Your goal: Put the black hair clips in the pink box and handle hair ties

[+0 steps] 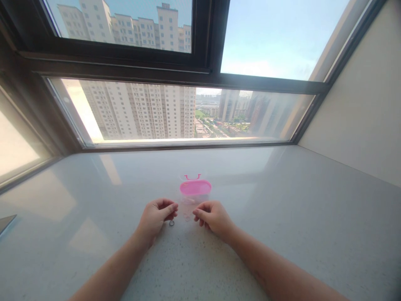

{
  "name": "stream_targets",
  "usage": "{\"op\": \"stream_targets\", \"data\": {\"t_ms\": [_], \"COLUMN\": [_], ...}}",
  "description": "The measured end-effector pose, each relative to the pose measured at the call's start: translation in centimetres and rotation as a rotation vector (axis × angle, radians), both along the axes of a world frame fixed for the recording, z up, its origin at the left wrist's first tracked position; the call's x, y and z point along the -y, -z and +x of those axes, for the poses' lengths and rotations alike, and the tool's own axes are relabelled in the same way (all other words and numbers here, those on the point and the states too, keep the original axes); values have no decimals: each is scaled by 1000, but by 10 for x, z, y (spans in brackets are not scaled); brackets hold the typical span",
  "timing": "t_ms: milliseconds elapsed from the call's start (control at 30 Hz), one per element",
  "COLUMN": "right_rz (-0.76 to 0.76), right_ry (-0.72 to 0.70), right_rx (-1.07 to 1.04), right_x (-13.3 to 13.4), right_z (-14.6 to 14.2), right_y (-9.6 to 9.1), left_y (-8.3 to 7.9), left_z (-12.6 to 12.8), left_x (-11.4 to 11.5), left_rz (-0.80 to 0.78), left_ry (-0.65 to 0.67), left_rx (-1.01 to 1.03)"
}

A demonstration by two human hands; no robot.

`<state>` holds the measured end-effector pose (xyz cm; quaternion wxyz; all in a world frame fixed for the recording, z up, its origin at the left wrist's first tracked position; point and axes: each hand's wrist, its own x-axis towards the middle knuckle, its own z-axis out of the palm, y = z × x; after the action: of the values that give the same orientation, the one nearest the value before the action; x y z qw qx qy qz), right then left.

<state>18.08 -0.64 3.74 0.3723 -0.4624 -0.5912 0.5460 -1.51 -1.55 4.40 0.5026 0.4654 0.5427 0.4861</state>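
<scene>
My left hand (159,212) is closed in a pinch, thumb against index finger, just above the speckled white sill. Whatever sits between those fingertips, if anything, is too small to make out. Right below its fingers is a small dark ring (171,223). Facing it, my right hand (210,215) is also pinched, its fingertips pointing left, and I cannot tell what they hold. Beyond the gap between both hands stands a small oval container (195,187) with a bright pink top and a pink handle (192,177) behind it. Faint, pale, see-through shapes (187,216) lie between the hands.
The wide, pale sill (282,217) stretches out on both sides. At its far edge runs a dark window frame (188,146), with tall buildings outside. A white wall (360,108) bounds the right. The corner of a flat dark object (6,222) shows at the left edge.
</scene>
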Motion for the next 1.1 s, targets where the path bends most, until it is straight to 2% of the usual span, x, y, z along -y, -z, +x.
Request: {"op": "stream_targets", "data": {"t_ms": [233, 633, 1100], "right_rz": [8, -20, -33], "right_ry": [25, -16, -46], "right_rx": [-162, -179, -152], "right_x": [-1, -7, -5], "right_z": [-3, -2, -3], "right_y": [8, 13, 17], "left_y": [9, 12, 15], "left_z": [-4, -10, -12], "left_x": [-5, -14, -17], "left_rz": [-43, -26, -47], "left_ry": [84, 253, 274], "left_rx": [70, 24, -59]}}
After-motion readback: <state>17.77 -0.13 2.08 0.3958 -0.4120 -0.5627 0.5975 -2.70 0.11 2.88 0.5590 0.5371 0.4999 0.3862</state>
